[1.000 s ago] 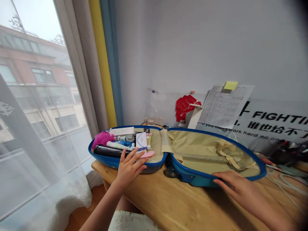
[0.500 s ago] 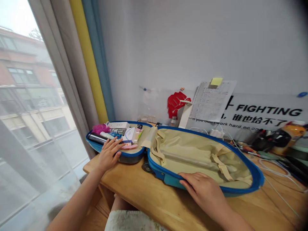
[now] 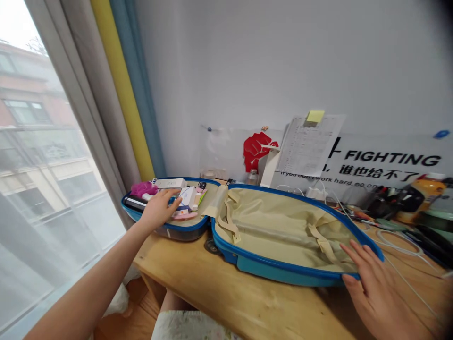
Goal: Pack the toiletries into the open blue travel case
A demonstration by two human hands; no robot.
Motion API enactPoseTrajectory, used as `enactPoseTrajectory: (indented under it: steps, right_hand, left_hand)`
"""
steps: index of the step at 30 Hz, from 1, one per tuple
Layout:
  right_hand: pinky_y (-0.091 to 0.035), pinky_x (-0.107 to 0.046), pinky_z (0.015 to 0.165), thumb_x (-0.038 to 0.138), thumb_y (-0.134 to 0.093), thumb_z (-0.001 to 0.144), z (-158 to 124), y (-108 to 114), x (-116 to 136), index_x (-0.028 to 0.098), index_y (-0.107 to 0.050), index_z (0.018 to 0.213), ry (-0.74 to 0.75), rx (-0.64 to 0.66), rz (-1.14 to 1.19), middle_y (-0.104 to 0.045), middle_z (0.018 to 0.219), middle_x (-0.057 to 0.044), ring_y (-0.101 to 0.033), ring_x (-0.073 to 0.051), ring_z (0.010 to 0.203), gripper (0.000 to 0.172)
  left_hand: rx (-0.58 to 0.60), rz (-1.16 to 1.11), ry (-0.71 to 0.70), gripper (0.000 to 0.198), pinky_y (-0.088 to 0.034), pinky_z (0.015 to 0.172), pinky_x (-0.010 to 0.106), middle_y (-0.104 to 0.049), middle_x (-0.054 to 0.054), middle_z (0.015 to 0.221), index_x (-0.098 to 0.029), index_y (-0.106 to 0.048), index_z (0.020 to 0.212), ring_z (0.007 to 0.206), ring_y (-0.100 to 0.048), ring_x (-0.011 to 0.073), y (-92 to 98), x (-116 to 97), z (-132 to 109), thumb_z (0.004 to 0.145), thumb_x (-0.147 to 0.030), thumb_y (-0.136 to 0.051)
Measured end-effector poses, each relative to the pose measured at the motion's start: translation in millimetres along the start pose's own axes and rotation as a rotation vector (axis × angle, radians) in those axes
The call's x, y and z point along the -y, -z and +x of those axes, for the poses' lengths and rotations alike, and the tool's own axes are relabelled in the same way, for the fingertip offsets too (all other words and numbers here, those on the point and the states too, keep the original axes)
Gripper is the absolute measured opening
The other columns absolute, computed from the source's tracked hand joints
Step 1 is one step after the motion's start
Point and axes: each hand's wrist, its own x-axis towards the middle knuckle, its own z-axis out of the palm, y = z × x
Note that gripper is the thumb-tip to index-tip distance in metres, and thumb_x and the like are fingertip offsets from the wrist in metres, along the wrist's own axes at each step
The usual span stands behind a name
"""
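Though open, suitcase lengthwise left-to-right.

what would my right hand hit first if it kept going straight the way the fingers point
Probably the beige strap in the open half of the case: the right hand's fingers point toward it. Their height above the lining is unclear, so they might pass over it.

Free passage above suitcase lining

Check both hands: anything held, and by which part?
Right hand: nothing held, fingers spread at the suitcase rim. Left hand: over packed items; hold cannot be told.
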Motion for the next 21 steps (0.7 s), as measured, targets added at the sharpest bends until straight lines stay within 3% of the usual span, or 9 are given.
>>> enactPoseTrajectory:
  steps: [5,8,12,16,21]
  right_hand:
    - [-0.037,-0.057,0.102,0.049,-0.027,0.092,8,-3,2,0.022,-0.041,0.134,0.012,-0.026,0.015,-0.043,0.141,-0.012,-0.033,-0.032,0.135,0.051]
    - [-0.035,-0.057,0.103,0.051,-0.027,0.092,8,-2,1,0.022,-0.044,0.132,0.028,0.0,-0.006,-0.045,0.14,-0.012,-0.034,-0.031,0.135,0.052]
    - [-0.032,-0.057,0.105,0.052,-0.028,0.092,6,1,-2,0.023,-0.048,0.13,0.068,0.001,0.034,-0.047,0.138,-0.011,-0.036,-0.03,0.134,0.052]
    - [-0.034,-0.056,0.104,0.048,-0.034,0.091,6,4,0,0.026,-0.05,0.128,0.048,0.008,0.074,-0.05,0.137,-0.009,-0.037,-0.029,0.134,0.046]
    - [-0.035,-0.055,0.105,0.046,-0.037,0.091,3,8,5,0.027,-0.053,0.127,-0.031,0.028,0.133,-0.048,0.14,-0.008,-0.032,-0.028,0.137,0.044]
  left_hand:
    - [0.388,0.24,0.183,0.072,-0.044,0.084,0.046,-0.062,0.023,0.117,-0.009,-0.051,0.127,0.102,-0.06,0.038,-10.4,-19,45,0.083,-0.062,-0.033]
    - [0.481,0.254,0.241,0.083,-0.043,0.083,0.047,-0.061,0.027,0.116,-0.004,-0.051,0.125,0.104,-0.059,0.0417,-25.1,-17,59,0.077,-0.07,-0.036]
    - [0.569,0.199,0.265,0.082,-0.044,0.083,0.04,-0.06,0.028,0.117,0.002,-0.05,0.124,0.104,-0.06,0.0382,-38.6,-11,68,0.076,-0.064,-0.041]
    - [0.535,0.204,0.259,0.071,-0.045,0.077,0.035,-0.064,0.025,0.111,0.002,-0.051,0.119,0.097,-0.063,0.0334,-34.7,-19,66,0.078,-0.054,-0.04]
    - [0.376,0.279,0.234,0.062,-0.046,0.076,0.037,-0.062,0.024,0.11,-0.001,-0.053,0.116,0.093,-0.062,0.0329,-11.8,-44,57,0.082,-0.05,-0.033]
